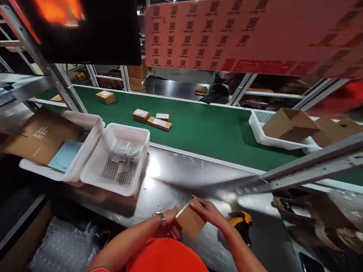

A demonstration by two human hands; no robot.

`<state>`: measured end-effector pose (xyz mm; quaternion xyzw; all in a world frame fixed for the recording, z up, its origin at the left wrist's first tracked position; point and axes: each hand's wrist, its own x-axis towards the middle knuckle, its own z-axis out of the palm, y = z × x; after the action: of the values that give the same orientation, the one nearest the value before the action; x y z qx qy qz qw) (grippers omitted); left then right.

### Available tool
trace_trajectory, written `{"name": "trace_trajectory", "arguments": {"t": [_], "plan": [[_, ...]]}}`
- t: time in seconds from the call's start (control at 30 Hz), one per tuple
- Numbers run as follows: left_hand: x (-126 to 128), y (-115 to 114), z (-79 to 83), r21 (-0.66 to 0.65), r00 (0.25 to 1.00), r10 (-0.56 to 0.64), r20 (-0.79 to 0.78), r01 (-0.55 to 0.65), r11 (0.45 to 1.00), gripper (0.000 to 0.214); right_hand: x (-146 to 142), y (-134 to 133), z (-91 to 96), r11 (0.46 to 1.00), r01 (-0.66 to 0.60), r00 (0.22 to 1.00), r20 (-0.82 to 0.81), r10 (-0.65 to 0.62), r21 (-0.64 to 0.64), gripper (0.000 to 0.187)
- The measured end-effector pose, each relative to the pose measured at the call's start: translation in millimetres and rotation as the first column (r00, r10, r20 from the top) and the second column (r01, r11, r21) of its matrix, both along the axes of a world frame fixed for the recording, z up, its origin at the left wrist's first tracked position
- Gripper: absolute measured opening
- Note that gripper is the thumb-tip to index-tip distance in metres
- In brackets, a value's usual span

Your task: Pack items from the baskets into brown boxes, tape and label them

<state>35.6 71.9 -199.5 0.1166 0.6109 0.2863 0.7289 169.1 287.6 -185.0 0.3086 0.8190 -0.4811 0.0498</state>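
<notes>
A small brown cardboard box (191, 222) is held tilted just above the metal table, close to my body. My right hand (206, 210) grips its upper right side, fingers laid over the edge. At the box's left side is my left hand (171, 223), its fingers curled against the edge and partly hidden; a watch is on that wrist. Beside my right forearm lies a yellow-and-black handheld device (243, 224), partly covered by the arm.
A green conveyor belt (200, 130) runs behind the metal table (172, 171), carrying several small labelled boxes (159, 123). White baskets (86, 179) stand at left, another basket (258, 133) with open cartons at right. Bubble wrap (64, 254) lies lower left. A pink code board (223, 38) hangs overhead.
</notes>
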Motion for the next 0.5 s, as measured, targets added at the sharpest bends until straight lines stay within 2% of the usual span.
{"name": "trace_trajectory", "arguments": {"t": [0.03, 0.1, 0.17, 0.23, 0.27, 0.3, 0.37, 0.4, 0.5], "plan": [[-8, -8, 6.8, 0.057, 0.995, -0.038, -0.093, 0.043, 0.997, 0.084, -7, 6, -0.9, 1.000, -0.028, 1.000, -0.004, 0.028, -0.001, 0.083], [-31, -25, 24.5, 0.206, 0.952, -0.014, -0.306, 0.080, 0.975, 0.076, -20, 10, -6.7, 0.992, -0.047, 0.999, -0.009, 0.048, 0.117, 0.079], [-67, -42, 45.9, 0.350, 0.888, 0.099, -0.450, 0.072, 0.934, 0.068, -30, 2, -19.7, 0.941, 0.009, 1.000, 0.007, -0.012, 0.338, 0.076], [-117, -59, 67.9, 0.422, 0.811, 0.241, -0.534, 0.009, 0.906, 0.055, -34, -18, -39.6, 0.864, 0.069, 0.994, 0.038, -0.102, 0.499, 0.079], [-146, -68, 78.0, 0.431, 0.762, 0.299, -0.575, -0.030, 0.902, 0.046, -33, -31, -51.1, 0.832, 0.082, 0.989, 0.058, -0.136, 0.548, 0.083], [-176, -76, 87.1, 0.431, 0.673, 0.365, -0.644, -0.074, 0.899, 0.036, -30, -46, -62.8, 0.807, 0.079, 0.984, 0.086, -0.158, 0.585, 0.088], [-235, -93, 100.7, 0.365, 0.465, 0.379, -0.800, -0.123, 0.923, 0.022, -22, -74, -84.4, 0.766, 0.046, 0.974, 0.140, -0.176, 0.641, 0.095], [-261, -99, 105.0, 0.339, 0.398, 0.367, -0.841, -0.144, 0.930, 0.025, -19, -85, -93.3, 0.751, 0.025, 0.971, 0.162, -0.174, 0.660, 0.095], [-323, -112, 108.7, 0.278, 0.305, 0.320, -0.897, -0.173, 0.945, 0.031, -13, -100, -110.9, 0.715, 0.001, 0.969, 0.176, -0.174, 0.699, 0.086]]}}
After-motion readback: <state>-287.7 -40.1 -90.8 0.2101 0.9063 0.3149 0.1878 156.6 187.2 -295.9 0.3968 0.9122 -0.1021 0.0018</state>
